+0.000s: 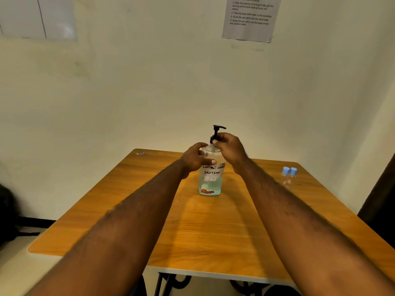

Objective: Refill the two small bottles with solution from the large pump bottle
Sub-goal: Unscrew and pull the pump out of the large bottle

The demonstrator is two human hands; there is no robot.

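A large clear pump bottle (210, 182) with bluish liquid and a handwritten "contact lens solution" label stands upright at the middle of the wooden table (213, 227). My left hand (195, 159) grips the bottle's shoulder from the left. My right hand (229, 149) is closed around the collar of the black pump (217, 131), whose nozzle points right. Two small clear bottles with blue caps (289, 171) stand side by side near the table's far right corner, well apart from both hands.
The table sits in a corner, walls behind and to the right. A printed instruction sheet (251, 18) hangs on the back wall. A small pale scrap (140, 153) lies at the far left corner. Dark objects sit on the floor at left.
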